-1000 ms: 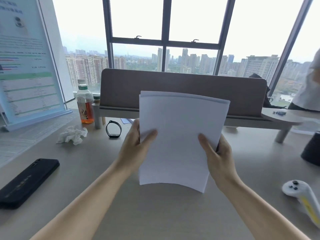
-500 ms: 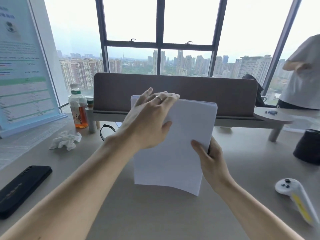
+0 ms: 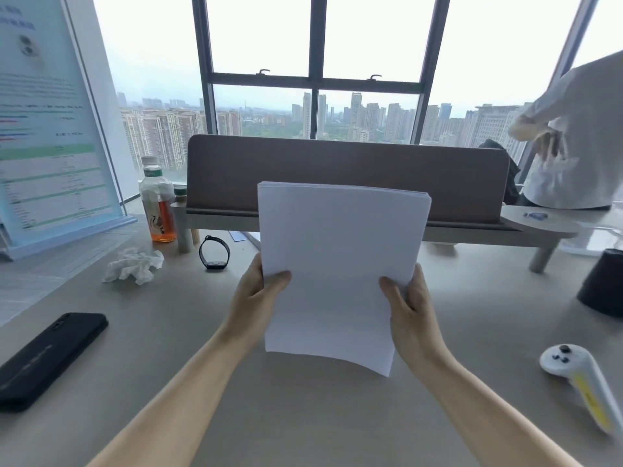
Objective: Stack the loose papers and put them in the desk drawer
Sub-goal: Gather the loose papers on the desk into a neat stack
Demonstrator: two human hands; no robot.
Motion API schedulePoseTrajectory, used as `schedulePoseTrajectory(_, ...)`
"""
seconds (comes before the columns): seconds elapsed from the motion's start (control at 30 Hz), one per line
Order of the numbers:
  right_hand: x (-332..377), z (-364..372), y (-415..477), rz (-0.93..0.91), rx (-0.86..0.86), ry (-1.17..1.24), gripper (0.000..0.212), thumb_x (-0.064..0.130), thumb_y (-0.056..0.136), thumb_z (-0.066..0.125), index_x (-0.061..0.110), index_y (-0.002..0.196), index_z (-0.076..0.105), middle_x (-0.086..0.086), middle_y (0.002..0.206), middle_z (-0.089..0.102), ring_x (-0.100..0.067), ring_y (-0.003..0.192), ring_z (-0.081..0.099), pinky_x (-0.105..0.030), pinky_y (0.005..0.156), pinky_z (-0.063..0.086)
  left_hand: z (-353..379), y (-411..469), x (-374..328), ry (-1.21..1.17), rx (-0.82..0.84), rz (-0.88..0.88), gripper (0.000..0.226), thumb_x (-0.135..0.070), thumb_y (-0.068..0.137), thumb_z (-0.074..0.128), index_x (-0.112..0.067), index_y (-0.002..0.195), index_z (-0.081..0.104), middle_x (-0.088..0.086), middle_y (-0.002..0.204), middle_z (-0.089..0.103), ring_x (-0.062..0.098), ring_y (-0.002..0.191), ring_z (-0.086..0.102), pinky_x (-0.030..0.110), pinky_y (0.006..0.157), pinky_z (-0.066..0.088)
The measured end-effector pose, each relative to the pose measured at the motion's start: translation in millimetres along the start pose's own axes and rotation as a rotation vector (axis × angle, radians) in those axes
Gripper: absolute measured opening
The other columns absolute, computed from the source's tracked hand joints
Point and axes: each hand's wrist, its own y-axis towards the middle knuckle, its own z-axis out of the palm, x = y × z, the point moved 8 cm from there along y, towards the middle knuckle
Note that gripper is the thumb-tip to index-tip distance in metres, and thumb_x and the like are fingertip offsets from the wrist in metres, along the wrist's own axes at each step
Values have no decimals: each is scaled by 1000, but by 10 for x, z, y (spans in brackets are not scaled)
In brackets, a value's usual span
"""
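At the far left of the frame a black phone point(image 3: 47, 358) lies flat on the surface point(image 3: 303, 416), with a crumpled tissue point(image 3: 133, 266) and a bottle point(image 3: 157, 200) of amber drink higher up, and a black wristband point(image 3: 214, 252) just right of them. In the centre, the left hand point(image 3: 251, 301) pinches the left edge of the stack of papers point(image 3: 337, 264), thumb on the front sheet; the right hand point(image 3: 413, 311) pinches the right edge likewise. The stack stands nearly upright, above the surface. At lower right lies a white controller point(image 3: 580, 379).
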Motion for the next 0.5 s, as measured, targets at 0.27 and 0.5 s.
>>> schedulePoseTrajectory(0.27, 51, -48, 43, -21, 22, -2, 18, 4, 101, 51, 17, 114, 52, 0, 110, 73, -17, 102, 71, -46, 90, 55, -62, -12, 72, 101, 28, -17, 34, -3, 103, 49, -30, 122, 57, -15, 119, 76, 9, 117, 69, 49, 109, 50)
schedulePoseTrajectory(0.5, -47, -24, -102, 49, 62, 9, 35, -2, 103, 44, 27, 120, 54, 10, 115, 75, -15, 110, 72, -40, 96, 56, -16, -175, 282, 128, 57, -36, 37, -6, 105, 46, -33, 129, 56, -14, 129, 71, 10, 127, 64, 52, 112, 46)
